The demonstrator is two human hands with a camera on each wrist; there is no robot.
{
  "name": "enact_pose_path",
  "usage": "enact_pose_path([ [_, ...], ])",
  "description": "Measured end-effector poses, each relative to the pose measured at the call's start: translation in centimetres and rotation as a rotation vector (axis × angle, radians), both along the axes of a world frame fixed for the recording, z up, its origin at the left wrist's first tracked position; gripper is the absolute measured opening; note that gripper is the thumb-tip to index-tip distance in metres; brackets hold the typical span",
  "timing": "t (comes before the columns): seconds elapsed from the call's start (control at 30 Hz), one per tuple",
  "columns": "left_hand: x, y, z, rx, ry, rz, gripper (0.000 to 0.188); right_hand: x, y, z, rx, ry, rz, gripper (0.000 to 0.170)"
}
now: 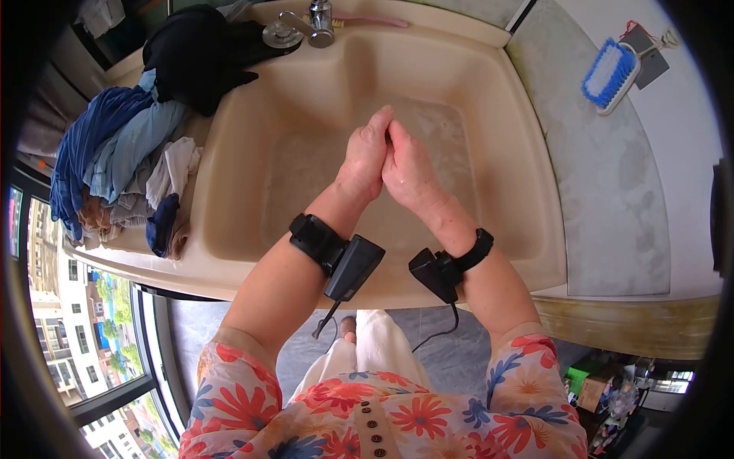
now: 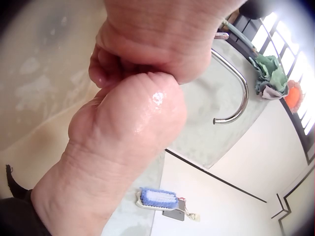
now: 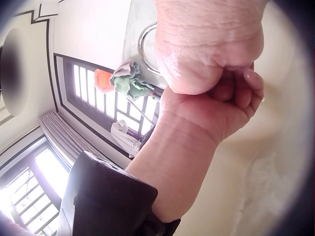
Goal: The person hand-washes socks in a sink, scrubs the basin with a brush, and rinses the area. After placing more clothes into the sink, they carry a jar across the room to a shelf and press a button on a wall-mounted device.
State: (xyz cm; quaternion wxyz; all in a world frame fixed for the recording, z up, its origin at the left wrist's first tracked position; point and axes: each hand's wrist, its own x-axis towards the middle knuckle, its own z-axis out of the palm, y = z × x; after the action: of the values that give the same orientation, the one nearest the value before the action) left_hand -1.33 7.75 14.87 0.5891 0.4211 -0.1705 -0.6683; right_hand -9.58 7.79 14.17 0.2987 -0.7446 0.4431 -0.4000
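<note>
Both bare hands meet over the sink (image 1: pixel 264 99), which holds cloudy water (image 1: pixel 302 191). My left hand (image 1: pixel 365 153) lies palm to palm against my right hand (image 1: pixel 411 170). In the right wrist view, the curled fingers (image 3: pixel 241 93) of the left hand wrap the lower edge of the right hand. Wet shine shows on the skin of the right hand (image 2: pixel 147 105) in the left wrist view. Its fingers are mostly hidden behind the left hand, and I cannot tell whether anything lies between the palms.
A chrome faucet (image 1: pixel 321 27) stands at the sink's back edge, near a pink toothbrush (image 1: pixel 375 21). Piled clothes (image 1: pixel 126 145) and a black garment (image 1: pixel 202 57) cover the left ledge. A blue-and-white scrub brush (image 1: pixel 610 75) hangs on the right. Windows (image 1: pixel 88 321) are at the lower left.
</note>
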Motion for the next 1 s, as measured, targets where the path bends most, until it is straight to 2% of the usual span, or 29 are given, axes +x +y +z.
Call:
enact_pose_path([
  [0.1,0.0,0.0,0.0,-0.003,-0.006,0.001,0.028,0.0,0.0,0.0,-0.007,0.013,0.001,0.014],
  [0.17,0.1,-0.1,-0.3,-0.020,-0.036,-0.033,0.035,0.0,0.0,-0.2,-0.009,0.022,-0.003,0.014],
  [1.0,0.1,-0.4,-1.0,-0.010,-0.017,-0.054,0.034,-0.1,-0.1,-0.3,0.010,0.032,0.006,0.016],
])
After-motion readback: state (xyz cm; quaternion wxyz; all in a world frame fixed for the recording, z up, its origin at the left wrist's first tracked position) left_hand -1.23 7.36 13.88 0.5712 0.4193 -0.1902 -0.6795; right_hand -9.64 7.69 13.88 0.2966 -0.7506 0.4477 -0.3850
